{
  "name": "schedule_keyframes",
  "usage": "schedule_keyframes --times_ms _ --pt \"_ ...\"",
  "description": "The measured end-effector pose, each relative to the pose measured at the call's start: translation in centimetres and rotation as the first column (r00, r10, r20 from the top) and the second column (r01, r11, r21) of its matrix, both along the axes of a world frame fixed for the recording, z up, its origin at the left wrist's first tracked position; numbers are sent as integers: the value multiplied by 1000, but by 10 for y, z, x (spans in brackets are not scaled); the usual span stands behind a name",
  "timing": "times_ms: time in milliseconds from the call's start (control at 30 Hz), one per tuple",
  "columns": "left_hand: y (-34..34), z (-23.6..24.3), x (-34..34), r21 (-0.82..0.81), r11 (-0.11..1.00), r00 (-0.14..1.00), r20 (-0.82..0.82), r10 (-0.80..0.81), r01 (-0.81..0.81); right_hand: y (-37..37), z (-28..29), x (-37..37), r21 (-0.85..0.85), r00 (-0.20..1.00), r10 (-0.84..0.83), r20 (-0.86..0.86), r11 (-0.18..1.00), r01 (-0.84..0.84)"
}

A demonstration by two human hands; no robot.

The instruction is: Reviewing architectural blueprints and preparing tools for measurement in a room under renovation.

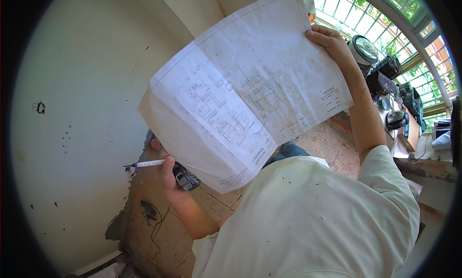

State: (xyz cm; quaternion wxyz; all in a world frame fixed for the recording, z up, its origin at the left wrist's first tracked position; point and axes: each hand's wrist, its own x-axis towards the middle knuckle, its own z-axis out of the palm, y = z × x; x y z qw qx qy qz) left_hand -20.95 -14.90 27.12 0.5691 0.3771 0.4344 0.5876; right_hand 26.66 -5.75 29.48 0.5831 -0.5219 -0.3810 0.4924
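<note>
While a white marker (150,163) and a dark object (186,178) are gripped in the left hand (169,181), a creased plan (240,97) is held above the floor (332,143), pinched along its right edge by the right hand (332,42). Beyond, a barred window (338,8) is seen.

We see a large white floor-plan sheet (216,85), creased, spread open and tilted, its left edge curling. Near its lower left edge we see a white pen (151,163), dark end pointing left, nearly level; just beside, a black-and-grey object (186,178), kind unclear.
</note>
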Motion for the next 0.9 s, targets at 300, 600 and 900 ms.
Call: schedule_keyframes --times_ms 300,600,900 --pt "16 -18 -19 48 974 959 -192 -209 222 0 -5 5 21 999 9 48 1000 -10" --pt "11 -12 -8 -48 997 996 -64 -56 53 -4 -3 7 39 998 5 62 999 -7" --pt "5 0 -1 -37 999 997 -78 5 -7 -5 -7 11 19 1000 18 17 1000 -18"
